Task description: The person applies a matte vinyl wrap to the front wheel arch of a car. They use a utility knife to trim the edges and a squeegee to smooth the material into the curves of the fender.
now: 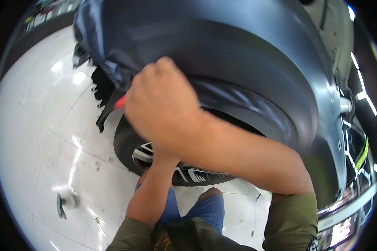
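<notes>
My right arm reaches across my left one in front of a car fender (pixel 247 54) in matte dark blue-grey. The closed, motion-blurred right hand (pixel 161 102) is at the front edge of the wheel arch, with a small red tool (pixel 120 102) poking out at its left side; most of the tool is hidden. Behind the right hand and wrist, my left hand's fingers are out of sight; only its wrist (pixel 165 159) shows. Loose, wrinkled dark blue film (pixel 90 31) hangs at the fender's front end. More rippled film (pixel 238 98) lies along the arch.
Below the arch stands the tyre (pixel 125 146) with its black and silver rim (pixel 142 154), close to my knees. Torn black trim (pixel 102 88) hangs at the left. On the glossy white floor (pixel 33 138) lie a round object with a handle (pixel 65 203) and a thin yellow-marked tool (pixel 99 225).
</notes>
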{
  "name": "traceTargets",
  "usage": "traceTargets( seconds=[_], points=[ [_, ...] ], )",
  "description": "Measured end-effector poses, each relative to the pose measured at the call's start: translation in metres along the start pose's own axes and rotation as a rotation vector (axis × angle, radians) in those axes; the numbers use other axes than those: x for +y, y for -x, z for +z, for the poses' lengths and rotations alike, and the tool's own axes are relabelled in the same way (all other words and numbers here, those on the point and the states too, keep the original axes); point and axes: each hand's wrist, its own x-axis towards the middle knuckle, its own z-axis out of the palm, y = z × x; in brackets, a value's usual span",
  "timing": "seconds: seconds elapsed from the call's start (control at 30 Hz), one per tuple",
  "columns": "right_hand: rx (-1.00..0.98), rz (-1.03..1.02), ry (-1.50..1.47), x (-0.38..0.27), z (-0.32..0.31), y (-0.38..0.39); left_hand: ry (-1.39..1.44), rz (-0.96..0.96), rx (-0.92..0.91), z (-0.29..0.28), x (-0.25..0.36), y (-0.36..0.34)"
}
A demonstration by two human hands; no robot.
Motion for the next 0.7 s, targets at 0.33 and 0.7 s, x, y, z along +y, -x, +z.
traceTargets(
  seconds=[0.33,0.7],
  points=[
    [0.452,0.547,-0.117,0.047,0.03,0.185,0.81,-0.306,-0.197,0.018,0.022,-0.006],
    [0.552,0.529,0.155,0.058,0.069,0.2,1.22,-0.286,-0.118,0.079,0.022,0.009]
  ],
)
